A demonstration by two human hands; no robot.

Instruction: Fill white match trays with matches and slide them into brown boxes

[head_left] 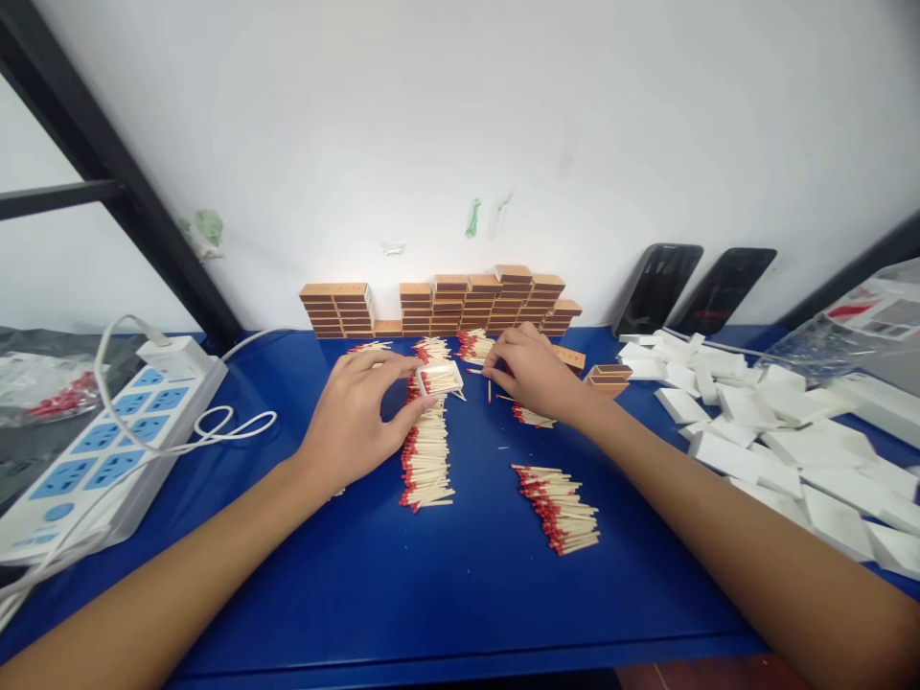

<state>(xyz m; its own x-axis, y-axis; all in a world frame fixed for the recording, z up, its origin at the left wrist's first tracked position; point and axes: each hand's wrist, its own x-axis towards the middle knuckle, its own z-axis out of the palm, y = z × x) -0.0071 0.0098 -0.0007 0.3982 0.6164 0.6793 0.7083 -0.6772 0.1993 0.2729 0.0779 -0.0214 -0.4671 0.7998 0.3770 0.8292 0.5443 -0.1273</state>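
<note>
My left hand [363, 407] is closed with finger and thumb round a small white matchbox tray [452, 386], tilted and holding several matches. Below the tray, a long row of red-headed matches [429, 460] lies on the blue table [345, 565]. My right hand [527, 369] is pinched low over the table to the right of the tray. A match [475, 372] pokes out at its fingertips, though the grip is partly hidden. Beside the fingertips another match [490, 391] lies alone. Smaller match piles lie behind and under the right hand, and a separate pile [561, 508] lies nearer me.
Stacked brown matchbox sleeves [464, 309] line the wall, with loose sleeves [609, 376] right of my hand. White empty-looking trays [783, 422] heap at right, before two black phones [657, 287]. A power strip [115, 431] with a white cable stands left, beside a plastic bag [50, 388].
</note>
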